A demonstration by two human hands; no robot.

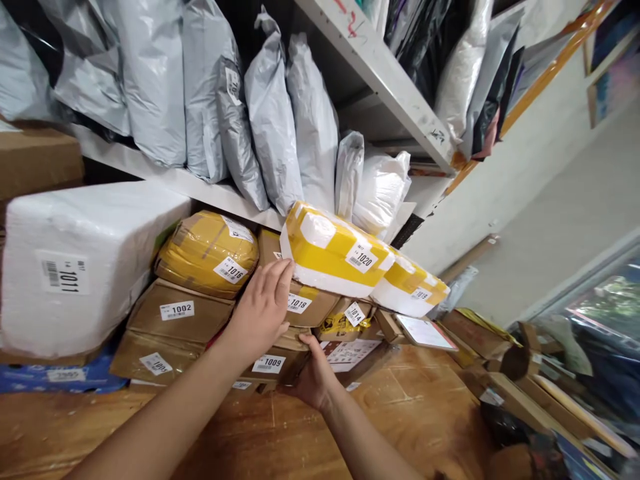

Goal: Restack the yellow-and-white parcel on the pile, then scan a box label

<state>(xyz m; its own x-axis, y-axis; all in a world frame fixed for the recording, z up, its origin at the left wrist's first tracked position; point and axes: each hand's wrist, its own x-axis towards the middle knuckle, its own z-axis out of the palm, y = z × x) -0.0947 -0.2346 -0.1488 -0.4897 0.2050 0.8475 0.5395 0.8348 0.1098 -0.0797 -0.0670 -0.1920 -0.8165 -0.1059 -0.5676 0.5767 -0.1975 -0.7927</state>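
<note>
My left fingers (273, 283), outstretched, lie over brown cardboard box 1018 (320, 305), beneath a yellow-taped white foam box (327, 257); my right fingers (304, 388) clasp brown cardboard box 1009 (295, 363). Grey plastic parcels (273, 120) crowd the white shelf (215, 195) above.

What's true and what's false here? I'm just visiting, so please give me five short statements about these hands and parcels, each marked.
1. The right hand is at the box labelled 1009. True.
2. The left hand is on the large white parcel. False: it is by the box labelled 1018, well apart from the white parcel.
3. The large white parcel is labelled 1016. False: its label reads 1011.
4. The parcel labelled 1020 sits higher than the box labelled 1009. True.
5. The bags on the shelf just above are mostly red. False: they are mostly grey.
</note>
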